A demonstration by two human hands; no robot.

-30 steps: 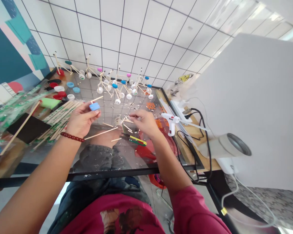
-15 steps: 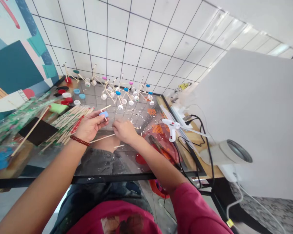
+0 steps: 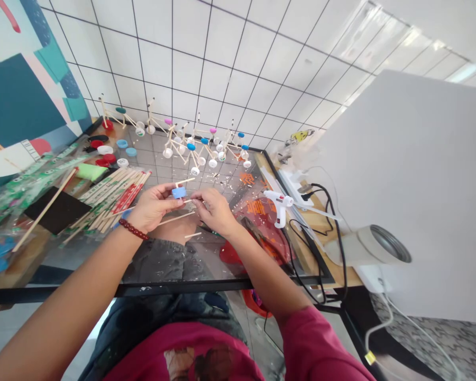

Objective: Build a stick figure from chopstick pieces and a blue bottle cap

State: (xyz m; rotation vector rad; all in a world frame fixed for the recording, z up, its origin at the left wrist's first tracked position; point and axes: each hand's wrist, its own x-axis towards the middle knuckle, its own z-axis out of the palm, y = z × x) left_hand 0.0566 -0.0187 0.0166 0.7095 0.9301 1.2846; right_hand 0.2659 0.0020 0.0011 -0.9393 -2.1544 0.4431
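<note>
"Counter with a glossy top and black edge (image 3: 210, 264), clock read from the person's place: what could go wrong on it?"

"At twelve, along the far side, stands a row of models made of pale sticks and round white, blue and pink caps (image 3: 205, 141). They look spindly; a careless forward reach might topple one."

"And at eleven?"

"A loose bundle of slim sticks in green-printed and red-printed paper wrappers (image 3: 111, 198). The left wrist is near it, so a sideways sweep could scatter some."

"Between one and two?"

"A white plastic glue gun (image 3: 278, 205), with a thin black cord (image 3: 296, 259) looping near the right forearm. A snag there might drag the gun along; whether it is hot, I can't tell."

"How are the hands?"

"Both closed in pinches, near twelve. The bare left hand (image 3: 153, 209) grips a small light-blue block-like piece (image 3: 179, 192), held up above the counter. The bare right hand (image 3: 216, 210) pinches a short pale thin stick (image 3: 188, 201), its tip close under the blue piece."

"Touching?"

"Can't tell. I'd watch the other pale stick across the blue piece's top (image 3: 185, 181): a hard push from below could twist the grip and work that stick loose."
</note>
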